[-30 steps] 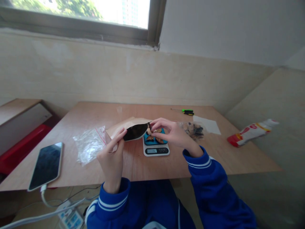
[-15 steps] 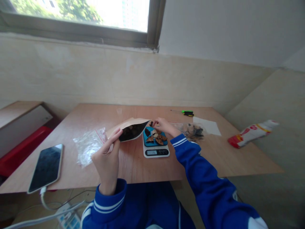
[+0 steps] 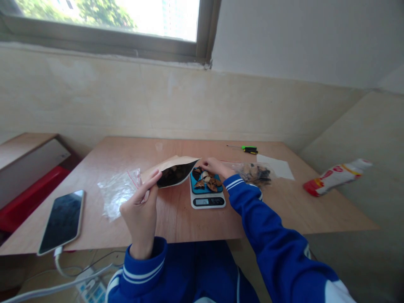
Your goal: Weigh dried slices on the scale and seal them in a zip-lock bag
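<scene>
My left hand (image 3: 142,210) pinches the near edge of an open kraft paper pouch (image 3: 170,161), tilted with its dark mouth toward the right. Some dried pieces show dimly inside it. Right beside the pouch is a white kitchen scale (image 3: 208,202) with a blue top, its display lit but too small to read. Brown and dark dried pieces (image 3: 206,180), like bark or dried mushroom, lie on that top. Over the back of the scale, my right hand (image 3: 214,165) has its fingers curled together at the pieces; what is between the fingertips is hidden.
Left of the pouch lies a clear zip bag (image 3: 118,195), with a phone (image 3: 63,221) on a cable farther left. On the right are a clear bag of dried pieces (image 3: 255,173), white paper (image 3: 277,166), screwdrivers (image 3: 249,149) and a red-and-white bottle (image 3: 336,177).
A dark piece seen at my right fingertips is now down among the pieces at the scale's back left. The right hand has dropped slightly; the left hand and pouch have barely moved.
</scene>
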Demonstrator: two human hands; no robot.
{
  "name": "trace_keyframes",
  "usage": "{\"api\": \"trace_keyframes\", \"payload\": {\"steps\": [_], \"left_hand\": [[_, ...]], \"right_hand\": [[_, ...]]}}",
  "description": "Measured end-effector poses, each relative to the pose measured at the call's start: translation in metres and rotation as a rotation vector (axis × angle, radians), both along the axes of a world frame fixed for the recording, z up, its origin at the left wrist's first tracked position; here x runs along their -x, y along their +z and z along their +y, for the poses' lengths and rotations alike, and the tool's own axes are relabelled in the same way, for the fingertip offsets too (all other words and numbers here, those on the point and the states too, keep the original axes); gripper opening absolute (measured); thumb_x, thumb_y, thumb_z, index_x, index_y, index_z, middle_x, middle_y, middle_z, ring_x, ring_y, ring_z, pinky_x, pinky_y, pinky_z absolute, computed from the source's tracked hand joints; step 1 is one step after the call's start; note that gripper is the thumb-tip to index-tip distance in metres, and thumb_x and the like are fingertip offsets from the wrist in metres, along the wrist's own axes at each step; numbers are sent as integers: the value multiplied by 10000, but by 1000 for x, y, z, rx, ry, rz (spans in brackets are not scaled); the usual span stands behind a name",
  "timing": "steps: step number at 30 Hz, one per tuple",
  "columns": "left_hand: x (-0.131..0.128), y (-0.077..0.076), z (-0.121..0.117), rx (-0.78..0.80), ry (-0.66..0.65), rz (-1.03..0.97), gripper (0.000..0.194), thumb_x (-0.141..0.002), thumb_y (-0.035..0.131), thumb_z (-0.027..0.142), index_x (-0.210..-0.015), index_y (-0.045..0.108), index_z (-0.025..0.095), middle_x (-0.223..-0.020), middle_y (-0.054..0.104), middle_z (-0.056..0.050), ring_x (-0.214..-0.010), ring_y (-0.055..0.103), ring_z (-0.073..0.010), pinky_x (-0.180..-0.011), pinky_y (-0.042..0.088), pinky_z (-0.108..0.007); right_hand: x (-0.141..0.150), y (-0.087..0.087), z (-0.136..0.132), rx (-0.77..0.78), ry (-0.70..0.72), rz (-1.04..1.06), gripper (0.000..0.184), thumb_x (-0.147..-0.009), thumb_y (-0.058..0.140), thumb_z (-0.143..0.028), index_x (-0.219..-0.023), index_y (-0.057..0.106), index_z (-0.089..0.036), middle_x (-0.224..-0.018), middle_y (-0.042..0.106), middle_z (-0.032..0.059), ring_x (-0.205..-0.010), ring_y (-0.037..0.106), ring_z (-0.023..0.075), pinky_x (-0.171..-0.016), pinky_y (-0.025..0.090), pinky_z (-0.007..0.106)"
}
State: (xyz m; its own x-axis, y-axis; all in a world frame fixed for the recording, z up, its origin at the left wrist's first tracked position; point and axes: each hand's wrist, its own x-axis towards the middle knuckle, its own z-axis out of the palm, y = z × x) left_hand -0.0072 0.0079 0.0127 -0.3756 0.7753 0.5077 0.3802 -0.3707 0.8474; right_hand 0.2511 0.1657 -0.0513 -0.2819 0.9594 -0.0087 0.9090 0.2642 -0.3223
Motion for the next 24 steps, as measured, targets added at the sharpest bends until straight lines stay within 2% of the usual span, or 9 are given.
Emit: {"api": "trace_keyframes", "payload": {"steps": [4,7,9,12,15,20,24], "left_hand": [[1,-2,0,18,3,-3,200,-841,626,220,-995,747,261,-1083,740,-6,-1069,672,-201,-968,514,-336],[2,-2,0,25,8,-11,195,-840,631,226,-991,748,263,-1078,742,-5,-1068,672,-200,-973,510,-337],[2,-2,0,20,2,-13,192,-838,634,219,-986,750,260,-1076,743,-4,-1071,671,-194,-985,503,-330],[1,-3,0,7,-7,-8,193,-838,633,208,-984,749,258,-1078,742,-3,-1073,670,-189,-989,502,-324],[0,-3,1,7,-1,0,204,-837,629,206,-995,746,262,-1085,739,-2,-1075,669,-192,-986,506,-332],[-3,0,5,-1,-21,-4,202,-842,611,204,-983,747,257,-1083,741,-2,-1081,666,-191,-983,507,-330],[-5,6,11,-9,-25,20,200,-843,592,206,-966,745,248,-1070,745,-6,-1068,672,-194,-960,524,-340]], "right_hand": [[0,-7,1,-51,-48,51,232,-892,583,-284,-749,659,-119,-720,678,77,-616,556,140,-594,373,243],[-2,-10,1,-82,-39,102,165,-865,631,-270,-940,653,-124,-901,692,96,-763,606,161,-682,428,246],[-6,-9,0,-78,3,126,166,-860,640,-242,-998,653,-150,-992,688,86,-868,615,163,-761,444,244],[-12,-7,-3,-57,42,133,93,-857,646,-230,-906,689,-165,-984,689,76,-908,616,174,-817,444,255],[-18,-5,-5,-49,17,126,115,-839,670,-256,-841,698,-144,-958,685,98,-888,618,195,-791,451,269],[-23,-5,-10,-25,-19,135,143,-840,672,-253,-890,689,-120,-916,700,93,-848,630,183,-742,458,254],[-23,-2,-16,-21,-23,149,135,-852,658,-239,-914,687,-123,-968,706,97,-889,639,181,-785,465,258]]}}
